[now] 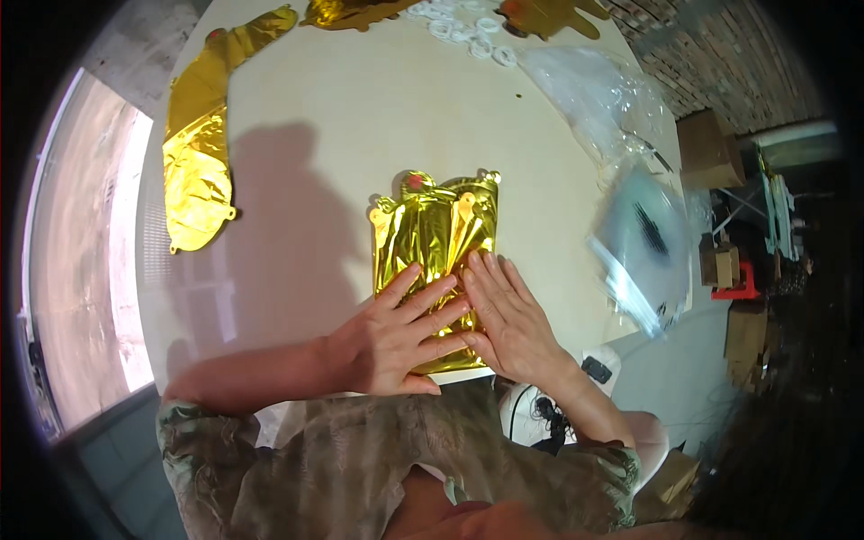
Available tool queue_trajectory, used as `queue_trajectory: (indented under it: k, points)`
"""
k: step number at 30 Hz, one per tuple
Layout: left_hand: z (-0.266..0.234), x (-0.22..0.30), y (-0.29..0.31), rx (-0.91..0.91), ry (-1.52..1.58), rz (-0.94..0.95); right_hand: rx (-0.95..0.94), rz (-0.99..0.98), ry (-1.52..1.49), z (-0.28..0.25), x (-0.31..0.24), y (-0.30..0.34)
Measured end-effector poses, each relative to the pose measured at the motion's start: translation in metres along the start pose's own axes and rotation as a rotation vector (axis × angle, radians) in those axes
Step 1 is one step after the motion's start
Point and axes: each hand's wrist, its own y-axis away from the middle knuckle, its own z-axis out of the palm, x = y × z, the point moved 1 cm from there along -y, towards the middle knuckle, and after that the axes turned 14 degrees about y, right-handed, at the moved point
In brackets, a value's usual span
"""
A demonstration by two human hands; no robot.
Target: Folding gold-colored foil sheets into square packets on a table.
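Observation:
A gold foil balloon (423, 236), flat and folded into a rough rectangle, lies at the near edge of the table. Small tabs and a reddish spot show along its far end. My left hand (391, 340) rests on its left and near part, fingers spread. Flat on its right side lies my right hand (513, 319), fingers stretched out and close together. The fingertips of both hands come near each other over the foil, and the hands cover much of its near half.
Another flat gold foil balloon (200, 135) stretches along the table's left side. More gold foil pieces (355, 11) and a heap of white rings (463, 31) lie at the far edge. Clear plastic bags (643, 238) cover the right side of the pale table (297, 270). Cardboard boxes (711, 148) stand beyond.

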Motion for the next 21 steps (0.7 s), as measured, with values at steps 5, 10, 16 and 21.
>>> queue_trajectory:
  k: [5, 10, 16, 21]
  points:
    - [0.002, 0.000, 0.002, -0.011, 0.011, -0.022, 0.020, -0.032, 0.025, 0.004, -0.001, 0.001]
    - [-0.003, -0.006, 0.003, -0.060, 0.177, -0.069, -0.013, -0.002, 0.059, 0.007, 0.000, 0.001]
    - [-0.048, -0.049, 0.009, 0.724, 0.951, -0.440, -0.020, 0.012, 0.120, -0.001, -0.006, -0.004]
    - [-0.084, -0.046, 0.011, 0.450, 0.773, -0.925, -0.039, 0.009, 0.122, 0.000, -0.007, -0.006]
